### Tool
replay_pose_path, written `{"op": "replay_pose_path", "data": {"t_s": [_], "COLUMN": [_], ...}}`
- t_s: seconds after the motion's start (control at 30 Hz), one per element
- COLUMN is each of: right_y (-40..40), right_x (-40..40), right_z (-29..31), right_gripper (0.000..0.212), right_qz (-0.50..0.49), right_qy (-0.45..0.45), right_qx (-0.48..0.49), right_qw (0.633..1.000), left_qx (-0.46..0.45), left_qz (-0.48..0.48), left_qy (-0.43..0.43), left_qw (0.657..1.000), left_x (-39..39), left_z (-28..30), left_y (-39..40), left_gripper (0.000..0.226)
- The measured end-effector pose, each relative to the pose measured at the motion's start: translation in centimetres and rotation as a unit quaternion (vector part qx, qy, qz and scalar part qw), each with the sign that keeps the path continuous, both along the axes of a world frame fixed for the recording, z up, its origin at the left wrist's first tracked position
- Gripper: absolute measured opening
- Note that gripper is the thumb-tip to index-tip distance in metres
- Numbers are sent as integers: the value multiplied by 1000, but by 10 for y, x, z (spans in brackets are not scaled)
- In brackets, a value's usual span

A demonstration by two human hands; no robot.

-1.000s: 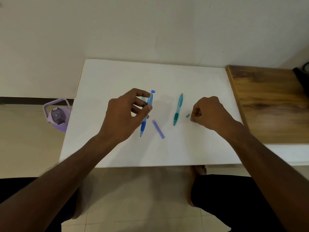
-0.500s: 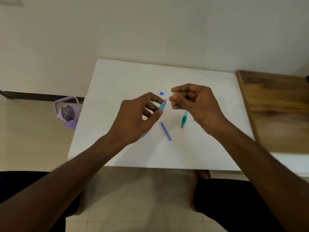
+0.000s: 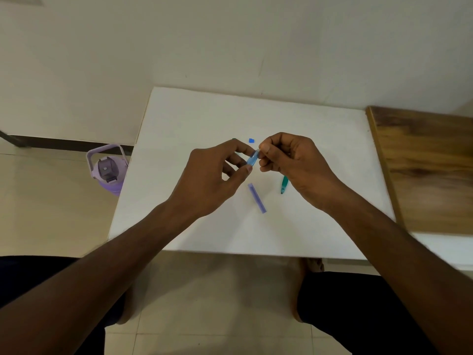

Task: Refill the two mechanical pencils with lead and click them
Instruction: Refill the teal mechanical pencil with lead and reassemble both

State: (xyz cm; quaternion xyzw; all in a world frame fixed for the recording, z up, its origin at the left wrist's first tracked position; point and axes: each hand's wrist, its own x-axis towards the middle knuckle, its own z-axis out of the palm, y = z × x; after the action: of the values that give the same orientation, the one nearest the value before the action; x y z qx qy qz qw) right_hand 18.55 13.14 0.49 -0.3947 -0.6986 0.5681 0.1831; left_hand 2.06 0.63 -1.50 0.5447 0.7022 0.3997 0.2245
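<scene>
My left hand [image 3: 215,175] holds the blue mechanical pencil [image 3: 252,158] above the white table [image 3: 194,119], its open back end pointing up and to the right. My right hand [image 3: 294,162] pinches its fingertips together right at that end; whatever it holds is too thin to see. A small blue cap [image 3: 251,140] lies on the table just behind the hands. The purple lead case [image 3: 257,198] lies in front of them. The green mechanical pencil [image 3: 284,184] rests on the table, mostly hidden under my right hand.
A wooden surface [image 3: 430,170] adjoins the table on the right. A purple water bottle [image 3: 108,170] stands on the floor left of the table. My knees and feet show below the near table edge.
My right hand left the table by the green pencil and came to the back end of the blue pencil. My left hand lifted and tilted the blue pencil; its blue cap stays on the table.
</scene>
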Motion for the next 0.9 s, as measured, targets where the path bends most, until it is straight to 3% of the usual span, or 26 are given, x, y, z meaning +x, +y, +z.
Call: {"op": "replay_pose_path", "data": {"t_s": [0.5,0.7,0.9], "right_y": [2,9,15], "right_x": [2,9,16], "right_z": [1,1,1], "right_gripper": [22,11,6], "right_qz": [26,49,58], "right_qy": [-19,-42,14], "right_qx": [15,53,-92], "right_qw": [999,996,994], "left_qx": [0,-16,-13], "left_qz": [-4,0,-9], "left_qy": [56,109,139], "left_qw": [998,994,990], "left_x": [-5,-1,2], "left_z": [-12,-11,-6], "left_y": [2,1,-1], "left_gripper": [24,24,22]}}
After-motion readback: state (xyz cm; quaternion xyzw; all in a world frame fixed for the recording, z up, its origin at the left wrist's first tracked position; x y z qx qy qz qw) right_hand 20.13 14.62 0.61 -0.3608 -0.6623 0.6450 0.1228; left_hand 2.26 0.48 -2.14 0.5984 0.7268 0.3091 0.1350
